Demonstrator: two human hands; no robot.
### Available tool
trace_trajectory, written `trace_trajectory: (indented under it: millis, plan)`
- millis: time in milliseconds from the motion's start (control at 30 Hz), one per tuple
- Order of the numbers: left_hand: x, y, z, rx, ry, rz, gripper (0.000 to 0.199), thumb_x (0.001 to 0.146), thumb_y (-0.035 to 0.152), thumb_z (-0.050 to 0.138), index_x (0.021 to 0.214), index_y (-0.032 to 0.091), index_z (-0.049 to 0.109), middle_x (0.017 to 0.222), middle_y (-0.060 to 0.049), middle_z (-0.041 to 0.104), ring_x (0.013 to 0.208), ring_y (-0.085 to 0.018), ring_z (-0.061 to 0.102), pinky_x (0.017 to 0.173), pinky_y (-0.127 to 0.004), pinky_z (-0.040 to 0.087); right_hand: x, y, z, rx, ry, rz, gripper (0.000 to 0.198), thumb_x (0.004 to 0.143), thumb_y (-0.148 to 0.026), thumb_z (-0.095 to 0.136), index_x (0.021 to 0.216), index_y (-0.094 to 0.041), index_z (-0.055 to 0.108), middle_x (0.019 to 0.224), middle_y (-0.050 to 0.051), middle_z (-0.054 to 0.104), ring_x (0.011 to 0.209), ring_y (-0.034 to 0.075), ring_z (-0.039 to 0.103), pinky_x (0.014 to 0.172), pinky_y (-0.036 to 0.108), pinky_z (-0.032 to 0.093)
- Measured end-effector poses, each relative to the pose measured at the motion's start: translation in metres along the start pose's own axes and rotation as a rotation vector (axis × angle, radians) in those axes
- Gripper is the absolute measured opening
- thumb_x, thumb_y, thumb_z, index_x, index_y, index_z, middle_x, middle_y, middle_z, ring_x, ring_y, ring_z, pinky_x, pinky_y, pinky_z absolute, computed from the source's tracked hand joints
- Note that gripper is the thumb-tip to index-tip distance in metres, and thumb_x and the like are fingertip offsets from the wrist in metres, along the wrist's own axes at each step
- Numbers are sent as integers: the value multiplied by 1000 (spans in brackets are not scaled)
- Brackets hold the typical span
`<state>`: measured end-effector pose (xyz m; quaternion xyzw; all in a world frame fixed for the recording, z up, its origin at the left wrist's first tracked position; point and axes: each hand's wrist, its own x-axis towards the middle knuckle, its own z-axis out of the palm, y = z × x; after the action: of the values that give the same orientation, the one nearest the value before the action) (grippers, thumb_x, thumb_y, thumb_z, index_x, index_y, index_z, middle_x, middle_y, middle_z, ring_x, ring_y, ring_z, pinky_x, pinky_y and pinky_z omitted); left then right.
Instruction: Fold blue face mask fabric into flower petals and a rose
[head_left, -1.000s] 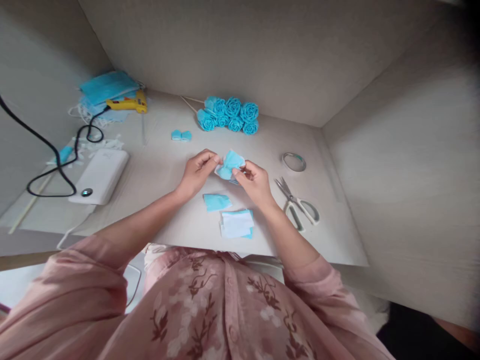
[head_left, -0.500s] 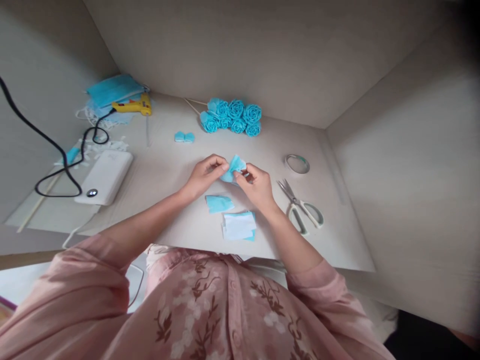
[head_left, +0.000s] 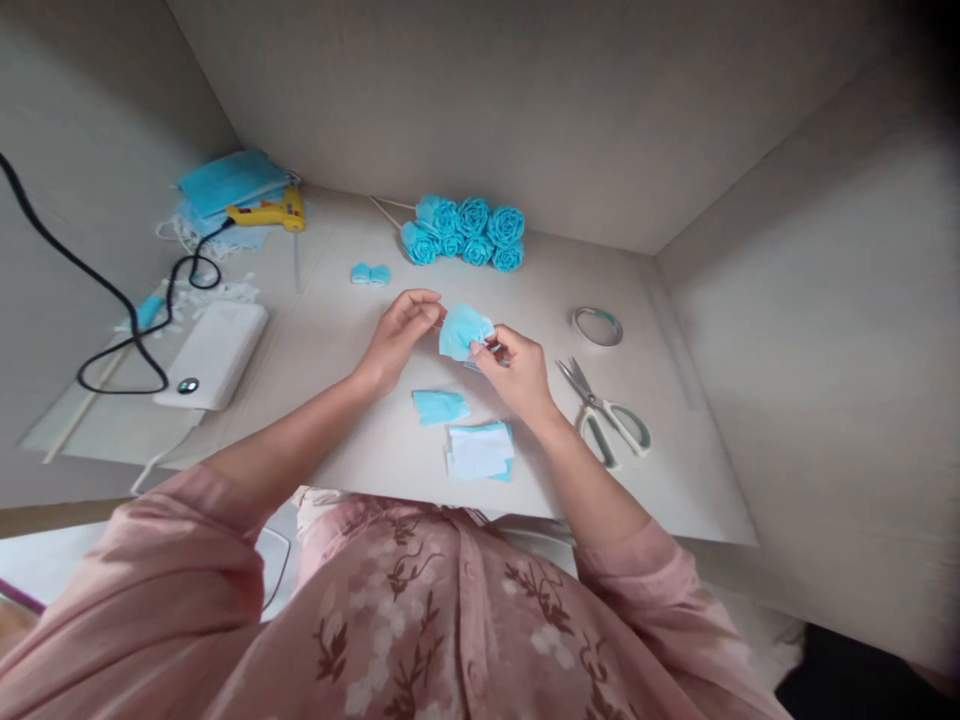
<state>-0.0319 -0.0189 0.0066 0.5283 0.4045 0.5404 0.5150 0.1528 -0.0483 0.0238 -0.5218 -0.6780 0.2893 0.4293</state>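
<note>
My right hand (head_left: 517, 370) pinches a light-blue piece of mask fabric (head_left: 463, 332) by its gathered right edge, so the piece fans out to the left. Beside the fabric's left edge is my left hand (head_left: 405, 335), thumb and fingers drawn together. A thin pale line shows at its fingertips, too small to name. Below the hands lies a flat blue fabric piece (head_left: 439, 407). Nearer my body is a small stack of white and blue fabric pieces (head_left: 480, 452).
Scissors (head_left: 600, 408) and a roll of tape (head_left: 597, 327) lie to the right. Blue fabric roses (head_left: 474, 233) and a two-lobed blue piece (head_left: 370, 274) are farther back. At left are a yellow glue gun (head_left: 270, 212), face masks (head_left: 232, 180), a white power bank (head_left: 216, 355) and a black cable (head_left: 112, 292).
My left hand has let go of the fabric piece and moved slightly left. The piece now spreads wider, still in my right hand.
</note>
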Motion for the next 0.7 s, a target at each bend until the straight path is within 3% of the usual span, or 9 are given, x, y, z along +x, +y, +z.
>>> trace_trajectory:
  millis: [133, 233, 400, 467, 567, 700]
  plan:
    - [-3, 3, 0, -117, -172, -35, 69, 84, 64, 64, 135, 21, 47, 119, -11, 65, 104, -22, 65, 89, -34, 50, -1, 0, 2, -9, -17, -26, 25, 81, -41, 61, 68, -22, 52, 64, -3, 57, 55, 10, 46, 58, 24, 37]
    - [-4, 4, 1, -80, -259, -26, 84, 77, 62, 75, 142, 21, 42, 108, -9, 66, 98, -22, 66, 85, -32, 50, -2, 1, 5, -41, -11, -57, 23, 81, -38, 62, 68, -21, 53, 64, -3, 58, 56, 10, 47, 59, 25, 39]
    - [-1, 1, 0, -68, -216, -12, 73, 73, 45, 83, 133, 20, 50, 85, 0, 62, 77, -14, 62, 71, -25, 47, -2, 2, 4, 5, -15, -28, 22, 82, -41, 64, 74, -21, 60, 67, -2, 60, 59, 10, 50, 60, 25, 43]
    - [0, 2, 0, -99, -185, -6, 70, 73, 43, 83, 130, 21, 51, 86, 1, 63, 76, -13, 62, 72, -24, 48, 0, 3, 2, 118, -19, 36, 27, 83, -45, 64, 94, -21, 69, 75, 0, 66, 64, 13, 56, 60, 25, 47]
    - [0, 5, 1, -132, -177, -20, 70, 70, 42, 84, 128, 20, 50, 90, 0, 65, 79, -13, 63, 74, -23, 50, 2, 5, -3, 307, -34, 110, 46, 86, -54, 63, 120, -23, 68, 87, 4, 71, 75, 16, 63, 59, 27, 50]
    - [-3, 6, 3, -91, -232, -72, 73, 70, 38, 82, 132, 21, 48, 85, 2, 63, 74, -12, 62, 68, -22, 49, 3, 6, -5, 379, -85, 113, 46, 83, -58, 68, 113, -24, 74, 92, 4, 72, 79, 16, 64, 61, 27, 53]
